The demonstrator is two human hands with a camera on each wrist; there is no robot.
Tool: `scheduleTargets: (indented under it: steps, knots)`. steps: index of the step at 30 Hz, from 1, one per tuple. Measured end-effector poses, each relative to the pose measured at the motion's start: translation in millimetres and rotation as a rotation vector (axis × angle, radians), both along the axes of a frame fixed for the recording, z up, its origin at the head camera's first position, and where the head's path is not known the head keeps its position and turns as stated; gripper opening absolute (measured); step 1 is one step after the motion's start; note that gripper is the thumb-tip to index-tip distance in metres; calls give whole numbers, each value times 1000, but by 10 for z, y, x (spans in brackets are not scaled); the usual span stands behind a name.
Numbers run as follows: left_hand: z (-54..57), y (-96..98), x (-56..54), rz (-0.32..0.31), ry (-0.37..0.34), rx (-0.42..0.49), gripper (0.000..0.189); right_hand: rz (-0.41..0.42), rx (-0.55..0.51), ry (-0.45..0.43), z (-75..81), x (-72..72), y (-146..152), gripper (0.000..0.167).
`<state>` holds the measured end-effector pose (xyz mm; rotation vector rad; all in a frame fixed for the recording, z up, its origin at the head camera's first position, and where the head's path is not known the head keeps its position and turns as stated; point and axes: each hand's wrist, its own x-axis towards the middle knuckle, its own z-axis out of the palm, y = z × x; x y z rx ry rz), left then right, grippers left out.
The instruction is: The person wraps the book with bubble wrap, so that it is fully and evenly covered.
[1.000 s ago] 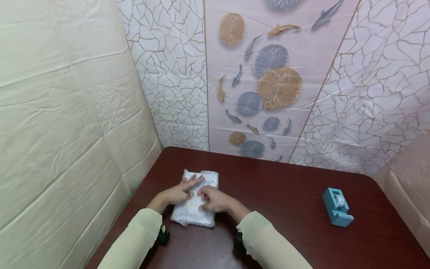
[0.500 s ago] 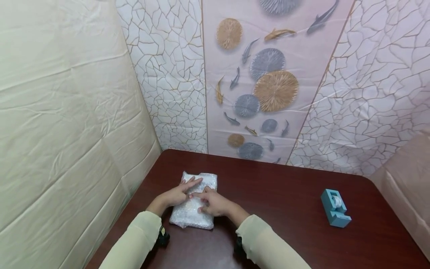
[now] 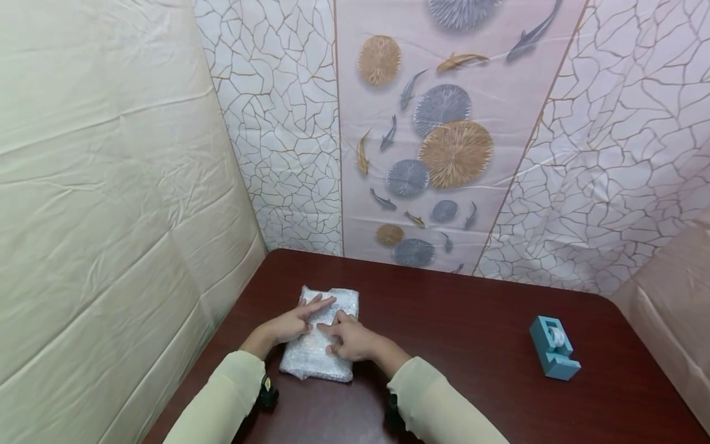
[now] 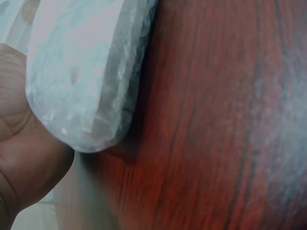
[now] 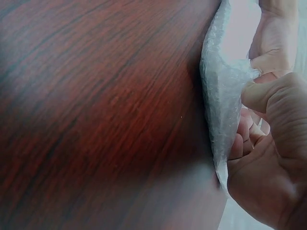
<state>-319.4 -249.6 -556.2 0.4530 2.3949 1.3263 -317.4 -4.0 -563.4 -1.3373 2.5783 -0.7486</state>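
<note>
A flat rectangular package in bubble wrap [image 3: 316, 364] lies on the left part of the table. On its upper left side rests my left hand [image 3: 289, 324], fingers spread and straight across the wrap. My right hand [image 3: 355, 340] is over its right side, index finger stretched toward the left hand and touching the top, the other fingers bent. In the left wrist view, the left palm [image 4: 29, 153] lies along the edge of the wrapped package [image 4: 72, 76]. The right wrist view shows the right thumb and fingers [image 5: 238, 146] against the wrap, the left hand behind.
A teal tape dispenser [image 3: 554, 348] with a roll of tape stands on the right of the dark red-brown table [image 3: 444, 345]. A cream cloth wall [image 3: 127, 216] runs along the left, and a patterned hanging [image 3: 438, 148] closes off the back.
The right index finger has straightened from a bent pose, reached to the left thumb, and drawn slightly back. The left thumb has shifted a little left. The package stays put.
</note>
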Motion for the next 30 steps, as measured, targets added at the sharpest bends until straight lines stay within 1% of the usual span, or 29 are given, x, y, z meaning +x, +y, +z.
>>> scheduleTargets:
  steps: [1, 2, 4, 6, 10, 12, 14, 15, 18, 19, 21, 24, 27, 30]
  knots:
    - [1, 3, -2, -1, 0, -2, 92, -1, 1, 4, -1, 0, 6, 58]
    - [3, 5, -2, -3, 2, -6, 91, -9, 6, -20, 67, 38, 3, 59]
    - [0, 11, -2, -9, 7, -13, 91, -22, 26, -11, 82, 57, -1, 59]
    - [-4, 16, 0, -17, 18, -31, 91, -49, 58, -54, 254, 168, -8, 61]
    - [-5, 29, -6, -58, 72, -99, 89, -70, 146, 5, 293, 223, -33, 60]
    - [0, 27, -17, -99, 112, -126, 87, -72, 185, 40, 298, 246, -45, 60]
    - [-37, 13, -48, -141, 160, -130, 85, -73, 209, 80, 297, 266, -58, 59]
    - [-77, -2, -73, -157, 180, -131, 85, -75, 220, 102, 295, 278, -64, 59]
    - [-182, -48, -136, -193, 224, -128, 87, -91, 236, 131, 280, 308, -91, 59]
    - [-193, -47, -142, -200, 233, -121, 87, -99, 245, 139, 274, 318, -95, 60]
    - [-171, -31, -137, -208, 238, -132, 89, -113, 261, 146, 264, 332, -102, 60]
    - [-59, 14, -88, -218, 240, -152, 88, -130, 274, 143, 267, 349, -108, 60]
    - [35, 47, -31, -216, 243, -200, 88, -139, 267, 113, 285, 357, -117, 60]
    - [71, 60, 4, -204, 243, -232, 90, -148, 271, 81, 304, 358, -133, 61]
